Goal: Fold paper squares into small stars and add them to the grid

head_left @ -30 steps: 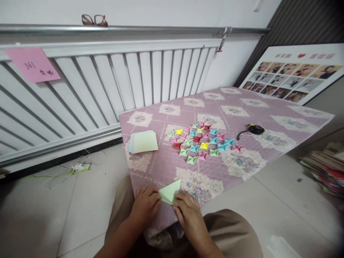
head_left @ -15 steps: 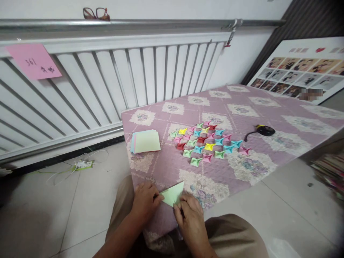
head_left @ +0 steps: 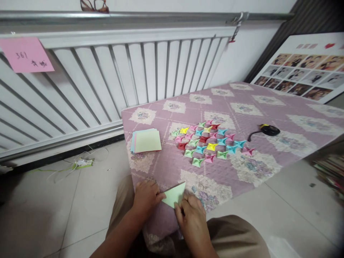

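lowered view, paper [head_left: 174,194] partly behind right hand [head_left: 192,215]

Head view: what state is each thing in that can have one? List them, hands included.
Green paper: folded into a triangle
Left hand: fingers at the paper's left corner
Right hand: fingers curled at the paper's right edge
Paper sheets: loosely stacked, top one flat
Small paper pieces: folded, set out in rows
Glasses: resting on the pipe
Pink note: written on
Power strip: lying on the floor
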Motion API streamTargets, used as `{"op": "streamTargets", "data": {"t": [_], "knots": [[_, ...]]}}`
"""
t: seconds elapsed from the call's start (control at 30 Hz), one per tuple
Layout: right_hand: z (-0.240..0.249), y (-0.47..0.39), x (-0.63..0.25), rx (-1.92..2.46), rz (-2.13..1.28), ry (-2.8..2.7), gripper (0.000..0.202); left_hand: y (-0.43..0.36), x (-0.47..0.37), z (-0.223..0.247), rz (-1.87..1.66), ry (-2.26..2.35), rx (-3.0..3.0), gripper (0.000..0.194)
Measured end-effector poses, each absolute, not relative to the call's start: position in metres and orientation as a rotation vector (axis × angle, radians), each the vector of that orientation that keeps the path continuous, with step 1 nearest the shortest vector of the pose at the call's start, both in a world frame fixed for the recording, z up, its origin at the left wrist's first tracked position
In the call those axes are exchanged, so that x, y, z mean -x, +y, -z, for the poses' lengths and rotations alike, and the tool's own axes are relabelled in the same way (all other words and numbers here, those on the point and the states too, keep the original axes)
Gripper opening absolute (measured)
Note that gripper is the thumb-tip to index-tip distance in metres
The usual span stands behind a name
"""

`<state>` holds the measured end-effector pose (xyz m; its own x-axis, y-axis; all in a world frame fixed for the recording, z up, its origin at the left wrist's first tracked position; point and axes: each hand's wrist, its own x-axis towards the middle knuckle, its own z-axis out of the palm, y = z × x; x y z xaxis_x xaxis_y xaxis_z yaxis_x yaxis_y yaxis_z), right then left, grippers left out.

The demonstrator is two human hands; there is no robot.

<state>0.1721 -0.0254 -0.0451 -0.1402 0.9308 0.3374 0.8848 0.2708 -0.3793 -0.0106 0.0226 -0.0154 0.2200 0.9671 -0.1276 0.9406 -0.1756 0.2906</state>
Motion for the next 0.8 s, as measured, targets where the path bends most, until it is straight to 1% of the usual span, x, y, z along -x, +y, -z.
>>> {"op": "streamTargets", "data": {"t": [0.3, 0.43, 0.8], "knots": [[0.0437, -0.0211, -0.1696, 1.697, 0.022, -2.069, 0.01, 0.0232, 0.0095, 0.0164, -0.105, 1.782, -2.254, 0.024], [0.0417, -0.02, -0.1695, 1.713, 0.022, -2.105, 0.009, 0.024, 0.0083, 0.0144, -0.087, 1.785, -2.263, 0.024], [0.0368, -0.0185, -0.168, 1.739, 0.099, -2.139, 0.017, 0.0258, 0.0066, 0.0124, -0.074, 1.778, -2.282, 0.024]]}}
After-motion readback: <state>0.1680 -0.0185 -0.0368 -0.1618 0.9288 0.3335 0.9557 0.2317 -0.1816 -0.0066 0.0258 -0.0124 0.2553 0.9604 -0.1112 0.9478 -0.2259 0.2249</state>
